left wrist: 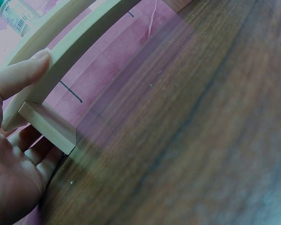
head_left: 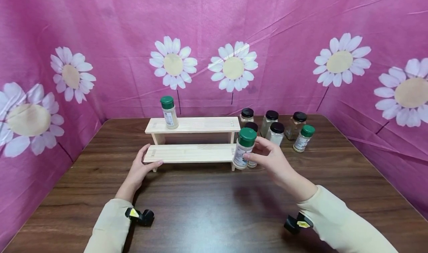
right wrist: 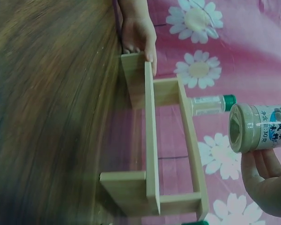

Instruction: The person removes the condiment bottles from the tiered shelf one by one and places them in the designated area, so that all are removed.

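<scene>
My left hand (head_left: 139, 170) grips the left end of a two-tier wooden spice rack (head_left: 192, 154), thumb on the lower shelf's front edge and the other fingers around its end. In my right hand (head_left: 275, 164) is a green-capped spice jar (head_left: 240, 155), pinched between thumb and fingers and held upright at the right end of the lower shelf. The right wrist view shows the jar's base (right wrist: 239, 129) raised off the table. A similar green-capped jar (head_left: 169, 114) stands on the upper shelf, left of its middle. The lower shelf bears no jars.
Several black-lidded jars (head_left: 276, 133) stand on the wooden table (head_left: 200, 208) to the right of the rack, with a green-capped jar (head_left: 303, 138) at their right. Another jar (head_left: 252, 164) is mostly hidden behind the held one. A pink daisy-print cloth (head_left: 200, 15) hangs behind.
</scene>
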Demonstrator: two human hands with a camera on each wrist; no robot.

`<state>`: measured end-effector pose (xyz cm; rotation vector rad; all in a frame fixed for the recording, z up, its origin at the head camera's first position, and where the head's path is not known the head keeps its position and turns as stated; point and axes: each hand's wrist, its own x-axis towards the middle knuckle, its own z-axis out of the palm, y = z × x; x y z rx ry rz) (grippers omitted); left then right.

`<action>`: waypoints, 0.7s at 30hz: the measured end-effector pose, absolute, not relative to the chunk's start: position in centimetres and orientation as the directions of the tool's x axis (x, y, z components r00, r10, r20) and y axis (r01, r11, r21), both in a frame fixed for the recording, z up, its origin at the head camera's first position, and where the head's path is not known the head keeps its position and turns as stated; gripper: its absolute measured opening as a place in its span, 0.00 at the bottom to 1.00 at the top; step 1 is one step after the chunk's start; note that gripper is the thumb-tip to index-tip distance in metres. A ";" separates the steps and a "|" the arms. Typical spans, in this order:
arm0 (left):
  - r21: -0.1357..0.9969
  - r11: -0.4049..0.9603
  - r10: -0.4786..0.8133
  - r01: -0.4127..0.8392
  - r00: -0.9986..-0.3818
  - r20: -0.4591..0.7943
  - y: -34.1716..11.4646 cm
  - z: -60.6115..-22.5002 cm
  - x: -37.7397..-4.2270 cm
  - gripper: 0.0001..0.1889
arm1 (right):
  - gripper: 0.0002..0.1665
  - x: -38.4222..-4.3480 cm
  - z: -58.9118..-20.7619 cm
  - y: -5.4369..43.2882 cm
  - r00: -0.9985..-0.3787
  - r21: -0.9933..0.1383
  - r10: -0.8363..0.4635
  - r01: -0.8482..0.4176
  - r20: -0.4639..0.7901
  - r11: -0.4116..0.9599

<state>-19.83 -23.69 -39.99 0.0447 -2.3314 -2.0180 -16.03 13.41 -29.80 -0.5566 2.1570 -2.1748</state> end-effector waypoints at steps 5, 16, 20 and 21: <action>0.989 0.146 -0.059 0.018 -0.998 0.027 -23.7 -40.0 -19.8 0.43 | 0.21 -15.9 -30.2 14.6 -0.940 -0.971 -0.244 -0.236 0.239 -0.041; 0.989 0.146 -0.059 0.023 -0.998 0.032 -23.7 -40.1 -19.9 0.43 | 0.20 -16.2 -31.3 17.1 -0.952 -0.973 -0.204 -0.231 0.227 -0.001; 0.990 0.141 -0.058 0.019 -0.998 0.027 -23.7 -40.1 -19.9 0.43 | 0.19 -16.3 -31.7 18.1 -0.949 -0.970 -0.205 -0.241 0.239 -0.015; 0.990 0.141 -0.057 0.017 -0.998 0.026 -23.7 -40.1 -19.9 0.43 | 0.19 -16.3 -31.8 18.4 -0.949 -0.970 -0.205 -0.242 0.240 -0.015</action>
